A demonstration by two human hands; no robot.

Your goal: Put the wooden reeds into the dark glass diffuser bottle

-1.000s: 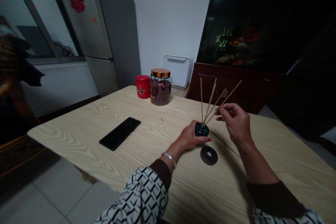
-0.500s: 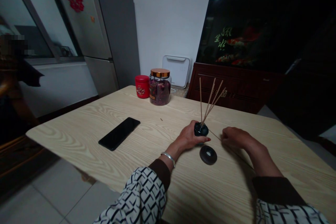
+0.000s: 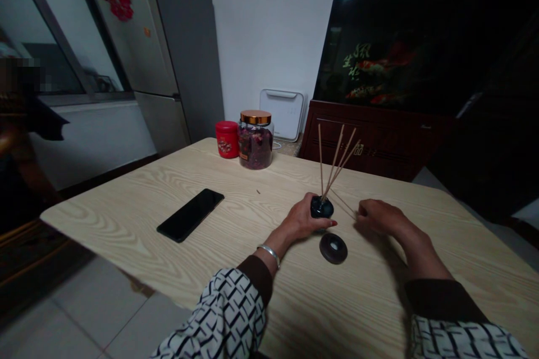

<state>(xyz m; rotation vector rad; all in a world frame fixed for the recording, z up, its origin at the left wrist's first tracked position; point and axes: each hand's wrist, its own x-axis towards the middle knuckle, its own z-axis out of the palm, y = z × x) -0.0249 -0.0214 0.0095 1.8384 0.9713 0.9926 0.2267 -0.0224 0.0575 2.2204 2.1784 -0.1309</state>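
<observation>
My left hand [image 3: 304,217] is wrapped round a small dark glass diffuser bottle [image 3: 322,207] standing on the table. Several thin reed sticks [image 3: 336,165] fan upward out of its neck. To the right, my right hand [image 3: 378,217] pinches another thin reed stick [image 3: 344,203], which slants up and left towards the bottle. Whether its tip touches the bottle I cannot tell. Just in front of the bottle lies a round dark lid [image 3: 333,248] with a pale centre.
On the wooden table [image 3: 236,219] a black phone [image 3: 191,215] lies to the left. A red canister [image 3: 227,139] and a glass jar of dried flowers [image 3: 255,143] stand at the back. Beyond are a fridge [image 3: 185,50] and a dark cabinet [image 3: 379,134]. A person [image 3: 25,123] is partly visible at far left.
My right hand has risen slightly, and the reed stick's far end now sits higher beside the bottle's neck. My left hand keeps its hold on the bottle.
</observation>
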